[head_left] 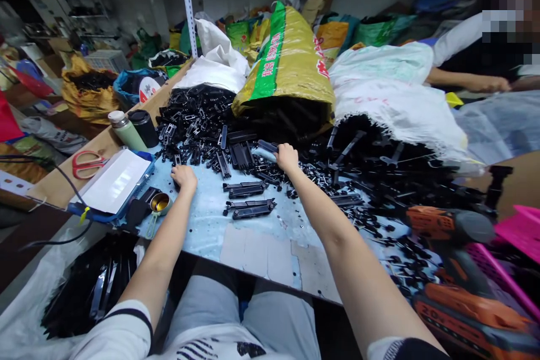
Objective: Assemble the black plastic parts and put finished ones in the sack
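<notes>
My left hand (184,178) is closed on a small black part at the left side of the blue tabletop (205,230), by the edge of a heap of black parts (196,115). Farther right, the fingers of my right hand (287,158) are closed round the end of a long black piece (267,146), below the mouth of a yellow-green sack (291,62). Between my arms lie two pairs of assembled black parts (253,208), side by side. Small screws and pins (314,177) are scattered beside my right hand.
An orange power drill (468,304) stands at the right front, near a pink basket (518,236). At left are red scissors (88,165), a blue tray with paper (113,183), a small metal cup (160,203) and two bottles (127,130). Another person's hand (489,83) shows at the right back.
</notes>
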Available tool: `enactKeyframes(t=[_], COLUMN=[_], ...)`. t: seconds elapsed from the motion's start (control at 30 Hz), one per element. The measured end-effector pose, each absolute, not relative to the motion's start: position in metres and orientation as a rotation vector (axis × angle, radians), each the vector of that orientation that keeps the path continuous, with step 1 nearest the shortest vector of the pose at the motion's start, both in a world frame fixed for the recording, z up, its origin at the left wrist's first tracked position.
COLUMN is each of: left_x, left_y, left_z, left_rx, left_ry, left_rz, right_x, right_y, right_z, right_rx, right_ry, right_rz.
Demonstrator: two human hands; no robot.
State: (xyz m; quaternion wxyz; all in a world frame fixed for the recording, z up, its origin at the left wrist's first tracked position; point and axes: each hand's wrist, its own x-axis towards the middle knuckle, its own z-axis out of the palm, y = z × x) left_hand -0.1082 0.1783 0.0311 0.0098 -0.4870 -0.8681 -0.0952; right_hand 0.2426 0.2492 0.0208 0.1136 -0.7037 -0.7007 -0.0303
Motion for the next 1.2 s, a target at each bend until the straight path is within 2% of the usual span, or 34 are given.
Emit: enactKeyframes(t=[0.17,0.27,0.33,0.4,0.47,0.57,0.63,0.73,0.83,0.93,1.03,1.1,1.2], left_x=[-0.099,-0.095,-0.087,-0.069,-0.043,0.001,0.023,0.033,0.017,0.001,0.001,0.008,0.016], left_y=[0.144,0.106,0.073,0.040,0.013,-0.007,-0.004,0.017,0.040,0.045,0.028,0.011,-0.008], left_z=[0.047,0.070,0.088,0.101,0.103,0.083,0.061,0.032,0.018,0.014,0.011,0.010,0.015], left_rx=[-1.751,-2.170,-2.512,-2.824,-2.991,-3.098,-3.130,-3.090,-3.000,-3.060,-3.193,-3.220,-3.148], left_ry=[-2.595,-2.365,-2.077,-1.717,-1.479,-1.262,-1.238,-1.431,-1.564,-1.634,-1.750,-1.867,-1.953], left_rz=[-0.306,-0.287,-0.244,-0.130,0.052,0.261,0.216,0.070,0.019,-0.314,-1.012,-1.350,-1.533], right_x=[0.255,0.257,0.255,0.252,0.252,0.255,0.256,0.254,0.246,0.233,0.211,0.194,0.180], right_y=[0.146,0.043,-0.019,-0.060,-0.077,-0.072,-0.063,-0.053,-0.046,-0.037,-0.030,-0.029,-0.033], right_z=[0.037,0.025,0.012,-0.001,-0.012,-0.023,-0.026,-0.027,-0.024,-0.017,-0.007,0.000,0.006], right_rx=[-1.606,-1.614,-1.662,-1.754,-1.852,-1.937,-1.980,-2.005,-1.936,-1.756,-1.531,-1.406,-1.262], right_ry=[-1.762,-1.594,-1.575,-1.625,-1.718,-1.922,-2.022,-2.063,-2.057,-1.901,-1.473,-1.174,-1.028], right_rz=[0.439,0.976,1.169,1.087,0.785,0.272,0.065,-0.009,0.102,0.407,0.958,1.271,1.433])
